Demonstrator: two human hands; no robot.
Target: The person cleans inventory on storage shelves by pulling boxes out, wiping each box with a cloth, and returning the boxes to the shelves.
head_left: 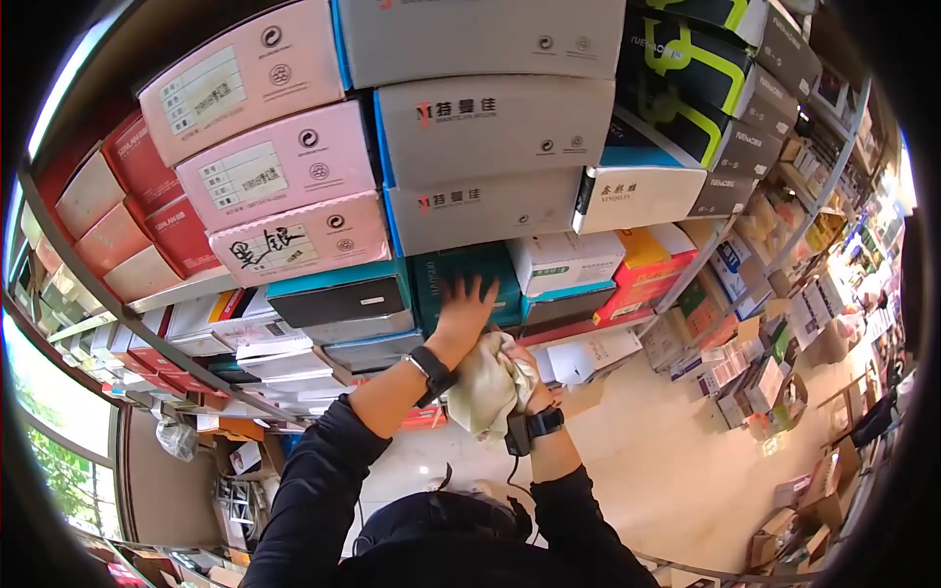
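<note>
My left hand [465, 312] lies with spread fingers against the front of a dark teal box [446, 271] on the shelf. Crumpled in my right hand [526, 370] is a pale green cloth [482, 392], which hangs below my left wrist and hides part of the right fingers. Right of the teal box sit a white box [566, 261] and a blue-edged dark box [569, 305]. To its left is a black box with a teal lid [341, 299]. Grey boxes [495, 132] are stacked directly above.
Pink boxes [284, 181] and red boxes [157, 167] fill the upper left, black-and-green boxes [686, 78] the upper right. A metal shelf post [823, 176] stands at the right. Open cartons [765, 392] lie on the tiled floor [667, 461].
</note>
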